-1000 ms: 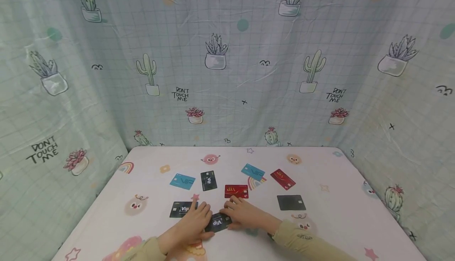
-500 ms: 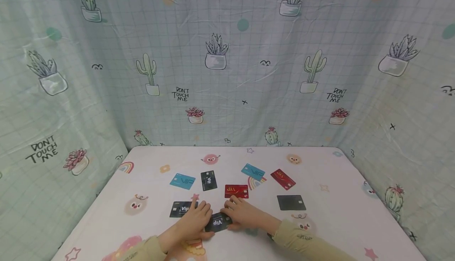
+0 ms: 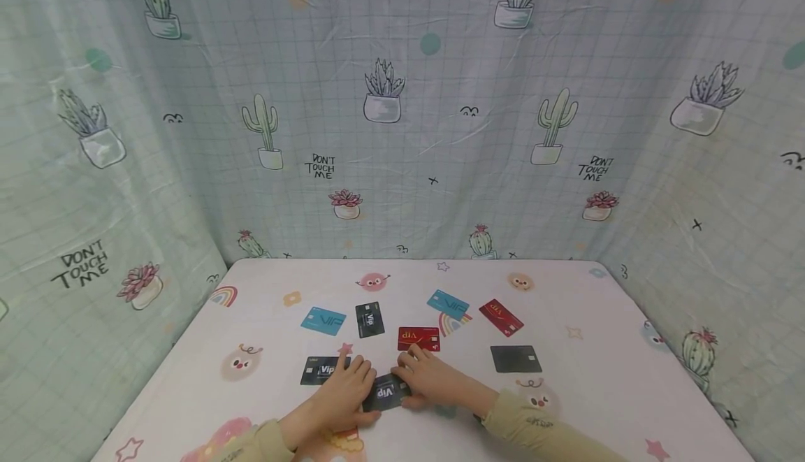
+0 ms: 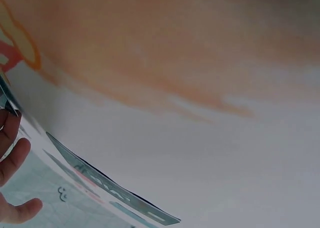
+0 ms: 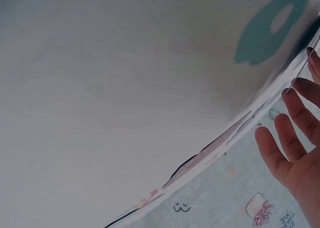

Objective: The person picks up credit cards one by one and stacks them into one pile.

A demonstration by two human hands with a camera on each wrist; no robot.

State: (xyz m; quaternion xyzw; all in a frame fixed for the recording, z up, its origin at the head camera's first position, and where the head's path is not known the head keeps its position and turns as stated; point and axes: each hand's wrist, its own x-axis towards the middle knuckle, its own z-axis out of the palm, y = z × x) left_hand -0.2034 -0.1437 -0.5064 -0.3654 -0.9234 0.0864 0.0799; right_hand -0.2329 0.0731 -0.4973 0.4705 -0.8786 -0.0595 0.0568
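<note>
Between the two hands in the head view is a black VIP card (image 3: 385, 395), its lettering upside down. My left hand (image 3: 342, 393) pinches its left end, the index finger reaching over another black VIP card (image 3: 314, 371) that lies flat. At the opposite end my right hand (image 3: 432, 381) grips the card, fingertips at the upper corner and thumb below. The left wrist view catches only a sliver of the held card beside the left fingers (image 4: 14, 160). In the right wrist view, fingertips meet its thin edge, while the other fingers (image 5: 270, 145) are spread.
Behind the hands lie blue cards (image 3: 323, 321) (image 3: 448, 305), an upright black card (image 3: 369, 319) and red cards (image 3: 418, 339) (image 3: 500, 317). A plain black card (image 3: 516, 359) is at the right. Under the right sleeve (image 3: 534, 423) a dark corner shows. Patterned cloth (image 3: 402, 168) walls the table (image 3: 597, 392).
Hardly anything differs: both hands keep their hold on the black card in the same place, and the other cards lie where they were.
</note>
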